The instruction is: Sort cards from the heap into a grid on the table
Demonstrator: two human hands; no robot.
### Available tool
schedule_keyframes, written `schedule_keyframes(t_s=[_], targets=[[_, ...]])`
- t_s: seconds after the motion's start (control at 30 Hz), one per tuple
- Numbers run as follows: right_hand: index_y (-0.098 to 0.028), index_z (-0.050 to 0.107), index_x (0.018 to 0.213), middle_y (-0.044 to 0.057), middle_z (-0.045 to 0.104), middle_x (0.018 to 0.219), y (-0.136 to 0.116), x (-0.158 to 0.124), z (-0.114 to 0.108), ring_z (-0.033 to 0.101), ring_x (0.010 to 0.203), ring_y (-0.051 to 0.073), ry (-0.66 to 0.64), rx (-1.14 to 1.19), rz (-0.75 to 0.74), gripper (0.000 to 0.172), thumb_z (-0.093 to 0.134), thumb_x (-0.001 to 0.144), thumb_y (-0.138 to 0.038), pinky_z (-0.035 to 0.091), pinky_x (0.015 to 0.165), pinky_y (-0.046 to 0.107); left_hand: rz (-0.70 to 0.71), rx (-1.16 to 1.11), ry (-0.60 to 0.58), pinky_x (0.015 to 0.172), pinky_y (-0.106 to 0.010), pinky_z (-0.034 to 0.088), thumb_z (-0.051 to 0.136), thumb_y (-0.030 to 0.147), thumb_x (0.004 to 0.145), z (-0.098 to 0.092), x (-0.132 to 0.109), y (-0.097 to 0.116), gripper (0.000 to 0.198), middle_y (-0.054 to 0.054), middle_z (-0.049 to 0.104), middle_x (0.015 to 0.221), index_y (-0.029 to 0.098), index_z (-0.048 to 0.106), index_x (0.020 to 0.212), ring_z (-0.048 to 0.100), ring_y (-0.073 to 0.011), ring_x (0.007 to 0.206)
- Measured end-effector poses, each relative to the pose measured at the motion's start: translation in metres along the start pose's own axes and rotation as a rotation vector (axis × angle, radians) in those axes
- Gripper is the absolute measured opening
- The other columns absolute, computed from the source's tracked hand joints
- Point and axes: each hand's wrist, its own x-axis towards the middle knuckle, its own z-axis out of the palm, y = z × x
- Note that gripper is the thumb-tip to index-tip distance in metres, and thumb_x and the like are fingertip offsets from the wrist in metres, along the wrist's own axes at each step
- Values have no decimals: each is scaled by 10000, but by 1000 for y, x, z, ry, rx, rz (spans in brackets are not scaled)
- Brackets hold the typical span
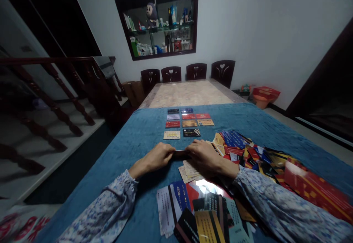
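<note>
Both my hands meet over a blue cloth [132,140] and pinch one dark card [180,152] edge-on between them. My left hand [156,158] grips its left end with curled fingers. My right hand [204,156] grips its right end. Just beyond the card, several cards [187,122] lie face up in neat rows. A loose heap of cards [248,151] spreads to the right of my right hand. More cards [198,210] lie scattered between my forearms, near me.
The cloth covers the near part of a long table [187,94] with a pale marble top. Several dark chairs [187,72] stand at its far end. A wooden stair railing [55,88] runs along the left. A wall cabinet [161,22] holds bottles.
</note>
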Motion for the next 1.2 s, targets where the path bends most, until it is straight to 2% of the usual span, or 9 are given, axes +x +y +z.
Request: schedule_keyframes(t_s=[0.2, 0.37, 0.6, 0.77, 0.93, 1.07, 1.2], targets=[[-203, 706, 937, 70, 674, 880, 0, -1, 0, 554, 805, 176, 6, 35, 90, 140, 566, 930, -199, 277, 667, 294, -16, -85, 50, 643, -214, 410, 475, 98, 864, 3, 2, -7, 247, -30, 693, 727, 145, 712, 813, 590, -130, 649], [-187, 678, 871, 54, 668, 845, 1, 0, -1, 550, 810, 173, 30, 134, 110, 110, 574, 900, -164, 302, 682, 279, -2, -101, 79, 665, -212, 428, 497, 99, 856, 4, 3, -8, 231, -26, 699, 740, 147, 722, 841, 597, -132, 666], [-189, 626, 928, 49, 639, 867, 2, 0, -1, 578, 802, 175, 159, 313, 183, 103, 533, 923, -232, 394, 729, 281, 12, -99, 86, 670, -203, 430, 495, 87, 854, 4, 4, -7, 244, -30, 724, 782, 139, 733, 873, 614, -127, 676], [-194, 620, 952, 55, 666, 864, 2, 1, -2, 581, 774, 182, 306, 310, 91, 121, 517, 953, -258, 409, 715, 295, 3, -134, 117, 730, -222, 466, 526, 101, 856, 9, 5, -5, 230, -38, 754, 858, 150, 741, 917, 658, -145, 745], [-187, 657, 1007, 79, 707, 900, 4, 1, -7, 563, 846, 203, 476, 130, -95, 168, 505, 982, -256, 361, 738, 323, -1, -154, 183, 779, -252, 495, 568, 152, 864, 14, 6, -1, 177, -41, 755, 898, 156, 732, 930, 674, -164, 805], [-205, 688, 1037, 73, 688, 848, 0, -1, -16, 517, 845, 211, 458, -43, -134, 258, 461, 1017, -325, 326, 770, 353, -6, -225, 336, 824, -278, 516, 586, 181, 868, 12, 7, 6, 176, -56, 753, 961, 157, 716, 985, 680, -178, 875], [-208, 696, 1041, 65, 663, 819, -3, 0, -19, 494, 848, 210, 417, -100, -168, 282, 446, 1025, -337, 320, 804, 366, 19, -268, 415, 829, -290, 524, 605, 224, 882, 12, 9, 14, 147, -66, 752, 951, 163, 718, 952, 683, -184, 882]])
